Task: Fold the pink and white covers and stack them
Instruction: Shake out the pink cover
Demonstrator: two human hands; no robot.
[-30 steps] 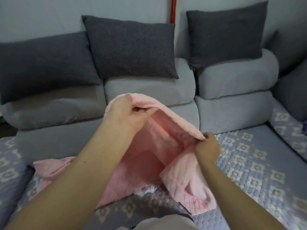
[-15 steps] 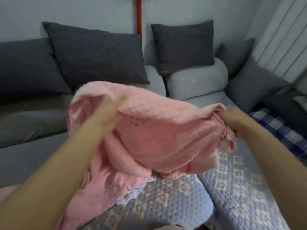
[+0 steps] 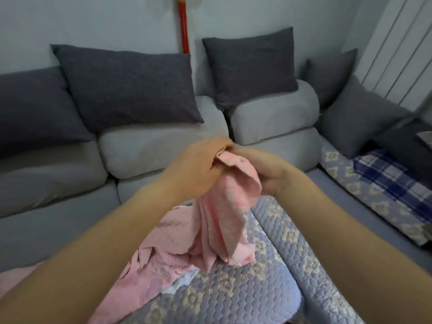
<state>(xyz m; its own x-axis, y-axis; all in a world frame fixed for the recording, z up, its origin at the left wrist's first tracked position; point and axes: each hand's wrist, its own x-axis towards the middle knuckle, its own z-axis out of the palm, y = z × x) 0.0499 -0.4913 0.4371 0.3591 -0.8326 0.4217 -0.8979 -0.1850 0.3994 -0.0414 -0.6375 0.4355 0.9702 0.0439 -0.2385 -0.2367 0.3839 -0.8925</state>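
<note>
A pink quilted cover point(image 3: 222, 213) hangs in a bunched column from both hands, which meet in front of me at mid frame. My left hand point(image 3: 196, 167) pinches its top edge from the left, and my right hand point(image 3: 268, 171) grips the same top edge from the right. The cover's lower part lies crumpled on the blue patterned seat mat point(image 3: 233, 293). A sliver of white cover point(image 3: 180, 282) peeks out from under the pink one.
A grey sofa point(image 3: 149, 155) with several dark grey pillows point(image 3: 126, 87) runs along the wall behind. A blue plaid cloth point(image 3: 392, 178) lies on the right seat section. A red pole point(image 3: 183, 24) leans on the wall.
My two hands have come together, bringing the held edges of the pink cover from a wide spread into one bunch. The view has shifted right.
</note>
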